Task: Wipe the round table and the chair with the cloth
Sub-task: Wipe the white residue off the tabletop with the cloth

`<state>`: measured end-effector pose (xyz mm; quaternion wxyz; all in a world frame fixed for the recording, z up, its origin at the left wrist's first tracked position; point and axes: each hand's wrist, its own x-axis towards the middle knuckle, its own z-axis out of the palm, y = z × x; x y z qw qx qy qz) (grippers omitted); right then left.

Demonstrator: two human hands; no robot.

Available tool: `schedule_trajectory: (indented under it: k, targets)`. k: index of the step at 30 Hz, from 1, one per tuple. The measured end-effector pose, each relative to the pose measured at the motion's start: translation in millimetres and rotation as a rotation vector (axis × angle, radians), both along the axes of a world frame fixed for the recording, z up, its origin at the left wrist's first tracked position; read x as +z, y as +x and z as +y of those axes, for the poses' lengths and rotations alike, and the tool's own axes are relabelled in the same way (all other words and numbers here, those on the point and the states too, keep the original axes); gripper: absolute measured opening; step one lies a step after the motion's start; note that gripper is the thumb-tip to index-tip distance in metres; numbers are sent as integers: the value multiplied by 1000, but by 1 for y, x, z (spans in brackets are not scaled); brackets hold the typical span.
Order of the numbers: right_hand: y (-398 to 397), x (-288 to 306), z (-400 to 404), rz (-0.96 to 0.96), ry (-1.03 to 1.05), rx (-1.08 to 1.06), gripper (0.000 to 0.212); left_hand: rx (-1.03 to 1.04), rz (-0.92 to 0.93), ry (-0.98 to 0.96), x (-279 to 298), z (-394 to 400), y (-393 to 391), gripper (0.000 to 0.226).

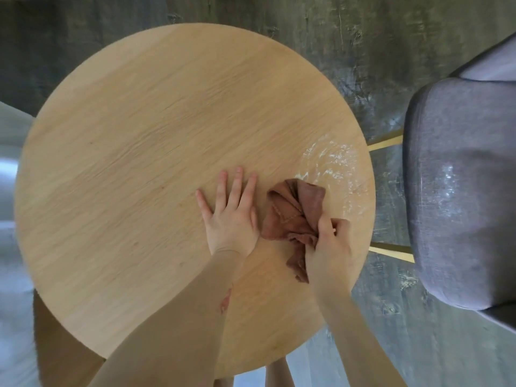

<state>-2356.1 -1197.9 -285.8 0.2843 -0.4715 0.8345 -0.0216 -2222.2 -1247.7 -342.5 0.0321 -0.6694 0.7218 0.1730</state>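
Table: round light-oak wooden table top (139, 163), seen from straight above, filling most of the view.
Powder: smeared white dusty patch (332, 166) on the table's right part, just beyond the cloth and reaching toward the rim.
Cloth: crumpled rust-brown fabric cloth (293, 213), lying on the table right of centre, far corner touching the edge of the white patch, near end bunched in the right hand with a tail hanging toward the viewer.
Left hand: bare left hand (231, 216), palm flat on the wood just left of the cloth, fingers straight and slightly fanned, thumb lying beside the cloth's edge; touching or not, cannot tell.
Right hand: bare right hand (329, 247), fingers curled and clenched round the cloth's near end, thumb pressed on top of the folds.
Chair: grey fabric-upholstered chair (458, 196) at the right, close beside the table but apart from it, with white specks (448, 177) dusted on the seat.
Chair legs: two brass-coloured slanted legs (385, 143) showing in the gap between table rim and seat.
Floor: dark grey streaked floor (363, 51) around both pieces.
Containers: none visible.
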Motion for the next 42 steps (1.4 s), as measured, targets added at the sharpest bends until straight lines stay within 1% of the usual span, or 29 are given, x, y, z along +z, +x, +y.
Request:
schedule_trajectory:
  k: [5,9,12,14,17,19,21,22,24,26,28,31,34,37,39,41,42]
  targets:
    - [-31,-5,-2,83,-15,-35,48,20,-3,7,4,-1,-2,59]
    - [-52,-5,0,153,-29,-131,38,14,-29,25,1,0,-2,61]
    - [-72,-5,3,206,-52,-208,36,18,-34,10,0,0,-2,60]
    - [-82,-2,4,243,-88,-260,39,13,-34,16,1,-1,-2,57]
    - [-94,11,10,273,-158,-378,53,16,-21,22,2,0,-3,56]
    - [-89,26,16,208,-273,-422,47,14,-19,21,2,-1,-4,55]
    - [-62,36,27,56,-355,-367,39,25,-6,35,0,0,-3,55]
    - [-43,36,33,-44,-335,-315,35,28,0,30,-1,1,-3,55]
    - [-8,24,43,-197,-187,-160,40,29,8,11,-1,1,-2,56]
    - [14,10,49,-200,-17,20,49,49,14,10,-1,0,-2,59]
    - [11,1,50,-150,67,73,52,58,16,7,-1,0,-3,57]
    - [-19,-2,50,4,-27,6,46,23,2,7,1,1,-2,56]
    - [-65,0,42,136,-59,-215,39,21,-8,13,0,1,-2,56]
    - [-99,9,33,218,-127,-421,38,37,2,29,2,0,-3,52]
    - [-100,20,26,204,-258,-482,37,42,5,29,3,0,-3,52]
    - [-80,29,18,127,-380,-426,30,36,0,28,4,0,-4,52]
    - [-63,31,16,56,-402,-368,29,31,-6,32,2,0,-3,52]
